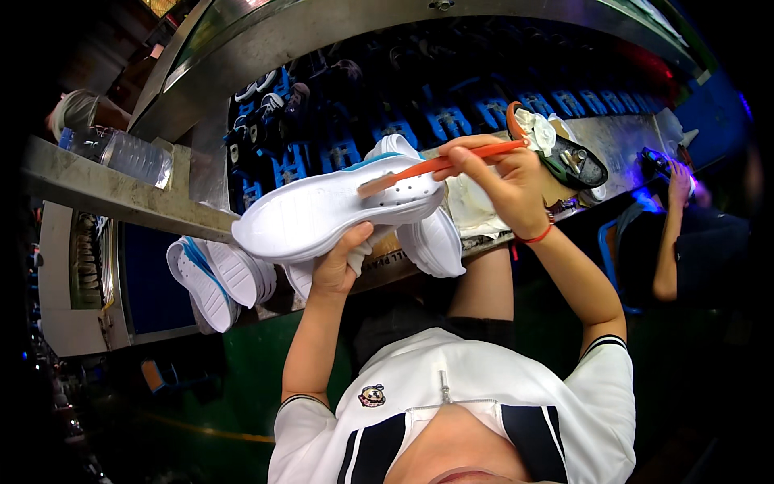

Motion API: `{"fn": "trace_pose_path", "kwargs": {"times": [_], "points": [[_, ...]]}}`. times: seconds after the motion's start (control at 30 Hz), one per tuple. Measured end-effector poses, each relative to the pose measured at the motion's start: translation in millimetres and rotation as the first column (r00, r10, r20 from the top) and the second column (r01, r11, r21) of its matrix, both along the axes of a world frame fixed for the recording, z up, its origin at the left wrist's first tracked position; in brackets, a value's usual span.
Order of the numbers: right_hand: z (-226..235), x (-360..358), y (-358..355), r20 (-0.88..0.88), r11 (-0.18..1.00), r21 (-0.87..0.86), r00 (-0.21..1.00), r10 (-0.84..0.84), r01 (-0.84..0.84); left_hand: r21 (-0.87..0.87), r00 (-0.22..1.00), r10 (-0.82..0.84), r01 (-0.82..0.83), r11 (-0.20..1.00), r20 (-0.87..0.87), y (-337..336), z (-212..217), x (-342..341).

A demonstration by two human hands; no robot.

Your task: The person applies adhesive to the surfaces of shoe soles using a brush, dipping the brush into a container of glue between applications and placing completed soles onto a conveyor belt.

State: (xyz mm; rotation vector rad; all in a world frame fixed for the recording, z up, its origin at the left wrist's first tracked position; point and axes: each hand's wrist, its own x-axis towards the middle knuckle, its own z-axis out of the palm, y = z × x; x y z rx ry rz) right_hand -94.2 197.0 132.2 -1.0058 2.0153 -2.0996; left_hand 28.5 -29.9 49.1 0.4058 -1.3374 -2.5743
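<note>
My left hand (pixel 336 266) grips a white shoe sole (pixel 302 211) from below, its thumb on the near edge. The sole's hollow inner side faces up, with small holes toward its right end. In my right hand (pixel 508 184) is an orange-handled brush (pixel 435 165), held in closed fingers. Its bristle end meets the sole's inside near the middle. Below the sole's right end, another white sole (pixel 431 244) is partly covered. Some whitish cloth shows beside my left fingers.
Stacked white soles (pixel 226 278) stand at left. Beyond the ledge, shoes rest on blue holders (pixel 395 129). A black tray (pixel 584 168) with crumpled white material lies at right, before a seated person (pixel 685 218). A clear plastic container (pixel 135 157) stands by the metal beam (pixel 113 189).
</note>
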Motion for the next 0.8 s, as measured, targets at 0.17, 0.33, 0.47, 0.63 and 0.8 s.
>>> {"fn": "trace_pose_path", "kwargs": {"times": [0.17, 0.33, 0.47, 0.63, 0.8], "points": [[-11.4, -17.9, -9.4, -0.205, 0.995, 0.103, 0.978, 0.040, -0.019, -0.120, 0.998, 0.054, -0.057, 0.991, -0.032, 1.3, 0.2, 4.7], [-0.5, -31.4, 10.8, -0.339, 0.965, 0.218, 0.939, -0.064, 0.144, -0.215, 0.986, 0.137, -0.154, 0.964, -0.091, -6.1, -7.7, 8.6], [-4.6, -9.9, 8.7, -0.308, 0.962, 0.185, 0.942, -0.136, 0.200, -0.469, 0.968, 0.163, -0.237, 0.851, -0.193, 1.5, 2.1, 3.9], [-4.4, 22.3, -3.6, -0.132, 0.989, 0.136, 0.991, -0.032, 0.050, -0.737, 0.926, 0.072, -0.341, 0.584, -0.371, 15.1, 43.5, -2.5], [2.0, 48.9, -21.9, -0.023, 0.995, -0.004, 0.995, 0.096, -0.096, -0.753, 0.934, 0.066, -0.324, 0.573, -0.352, 12.2, 45.9, -1.6]]}}
